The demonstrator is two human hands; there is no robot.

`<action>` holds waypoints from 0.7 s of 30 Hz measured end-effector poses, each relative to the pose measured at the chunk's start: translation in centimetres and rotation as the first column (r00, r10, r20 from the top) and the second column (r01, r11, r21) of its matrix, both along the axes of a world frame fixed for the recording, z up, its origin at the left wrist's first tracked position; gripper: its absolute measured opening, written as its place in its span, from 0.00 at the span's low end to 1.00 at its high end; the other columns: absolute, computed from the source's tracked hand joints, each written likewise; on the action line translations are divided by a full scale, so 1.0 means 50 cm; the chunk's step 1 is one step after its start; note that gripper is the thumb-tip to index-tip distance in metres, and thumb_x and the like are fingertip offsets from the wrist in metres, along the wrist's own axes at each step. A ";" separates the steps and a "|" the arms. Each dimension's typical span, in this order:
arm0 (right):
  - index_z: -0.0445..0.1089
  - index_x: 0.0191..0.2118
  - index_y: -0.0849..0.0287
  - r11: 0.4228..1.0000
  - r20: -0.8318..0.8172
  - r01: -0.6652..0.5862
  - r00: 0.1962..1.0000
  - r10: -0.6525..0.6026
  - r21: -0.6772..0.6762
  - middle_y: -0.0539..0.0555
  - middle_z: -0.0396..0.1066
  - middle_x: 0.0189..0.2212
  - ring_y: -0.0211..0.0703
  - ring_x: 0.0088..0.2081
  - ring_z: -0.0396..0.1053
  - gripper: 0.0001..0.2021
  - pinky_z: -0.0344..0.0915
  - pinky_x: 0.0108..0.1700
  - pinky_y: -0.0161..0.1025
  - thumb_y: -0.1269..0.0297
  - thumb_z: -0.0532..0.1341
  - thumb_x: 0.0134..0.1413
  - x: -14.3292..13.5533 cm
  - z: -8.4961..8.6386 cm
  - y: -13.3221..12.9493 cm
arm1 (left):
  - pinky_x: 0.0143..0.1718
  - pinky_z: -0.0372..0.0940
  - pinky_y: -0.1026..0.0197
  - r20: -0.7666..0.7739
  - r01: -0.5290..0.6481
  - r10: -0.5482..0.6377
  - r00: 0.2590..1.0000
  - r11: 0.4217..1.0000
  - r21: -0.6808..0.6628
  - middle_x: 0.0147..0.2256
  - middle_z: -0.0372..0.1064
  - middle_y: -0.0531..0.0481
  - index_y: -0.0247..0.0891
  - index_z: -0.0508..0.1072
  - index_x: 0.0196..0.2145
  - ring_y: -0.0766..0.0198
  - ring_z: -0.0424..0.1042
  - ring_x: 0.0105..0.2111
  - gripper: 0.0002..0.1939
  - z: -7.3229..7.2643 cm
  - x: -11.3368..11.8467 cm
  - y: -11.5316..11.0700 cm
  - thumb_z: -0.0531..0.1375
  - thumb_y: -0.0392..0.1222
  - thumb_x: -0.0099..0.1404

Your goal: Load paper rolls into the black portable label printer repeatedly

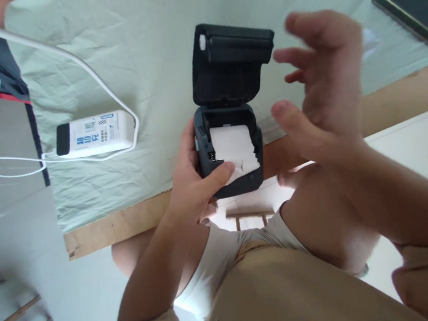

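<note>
A small dark printer-like device point(254, 137) is held at the table's front edge, its lid point(229, 81) swung up and away from me. White paper point(233, 144) with a ragged edge lies in the open compartment. My left hand point(196, 179) wraps round the device's left side, the thumb pressing on the paper. To the right of the device, my right hand point(319, 81) is raised with its fingers apart, touching nothing; its fingertips are near the lid's right end.
On the green cloth point(151, 46) at the left lies a white power bank point(97, 134) with a white cable point(73, 58) around it. A dark box-like object point(412, 5) rests at the far right. A wooden edge point(118, 229) borders the table.
</note>
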State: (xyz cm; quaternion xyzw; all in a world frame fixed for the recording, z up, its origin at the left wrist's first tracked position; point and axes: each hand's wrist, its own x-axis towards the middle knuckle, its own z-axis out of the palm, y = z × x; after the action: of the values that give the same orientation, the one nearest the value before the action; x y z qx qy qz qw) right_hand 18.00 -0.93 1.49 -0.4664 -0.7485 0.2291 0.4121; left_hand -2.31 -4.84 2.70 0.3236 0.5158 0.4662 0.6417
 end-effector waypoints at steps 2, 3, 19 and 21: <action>0.53 0.63 0.42 0.999 -0.180 -0.038 0.983 0.032 -0.028 0.52 0.66 0.63 0.51 0.66 0.65 0.22 0.64 0.65 0.52 0.52 0.56 0.67 0.001 -0.011 0.010 | 0.36 0.75 0.60 -0.017 -0.007 0.007 1.000 1.000 -0.006 0.47 0.78 0.47 0.44 0.65 0.64 0.51 0.79 0.45 0.46 -0.003 -0.001 0.000 0.73 0.37 0.49; 0.55 0.62 0.43 0.999 -0.284 -0.039 0.958 0.035 -0.007 0.52 0.70 0.59 0.50 0.61 0.70 0.21 0.66 0.63 0.50 0.50 0.56 0.67 0.001 -0.018 0.014 | 0.34 0.74 0.61 -0.031 -0.017 0.017 0.999 1.000 -0.004 0.45 0.78 0.47 0.44 0.65 0.64 0.53 0.79 0.42 0.46 -0.005 -0.002 0.000 0.73 0.38 0.48; 0.58 0.65 0.50 0.939 -0.029 -0.277 0.960 0.277 -0.203 0.56 0.70 0.61 0.42 0.41 0.77 0.27 0.75 0.43 0.42 0.53 0.61 0.63 0.000 -0.032 0.012 | 0.25 0.65 0.64 0.039 -0.043 0.042 0.998 0.999 0.017 0.32 0.74 0.52 0.42 0.74 0.50 0.61 0.75 0.29 0.24 -0.001 0.010 0.001 0.71 0.45 0.57; 0.58 0.64 0.49 0.940 -0.012 -0.272 0.961 0.276 -0.207 0.56 0.70 0.61 0.43 0.41 0.77 0.28 0.75 0.42 0.42 0.52 0.62 0.61 0.002 -0.032 0.013 | 0.23 0.64 0.64 0.056 -0.042 0.041 0.998 0.999 0.015 0.32 0.74 0.52 0.42 0.74 0.51 0.62 0.74 0.27 0.25 0.001 0.011 0.001 0.71 0.45 0.56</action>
State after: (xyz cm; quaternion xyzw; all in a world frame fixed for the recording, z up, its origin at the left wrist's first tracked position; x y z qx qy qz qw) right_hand 18.08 -0.30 -0.13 -0.4000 -0.7816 0.3566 0.3193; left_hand -1.74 -4.82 2.74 0.3051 0.5004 0.4926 0.6433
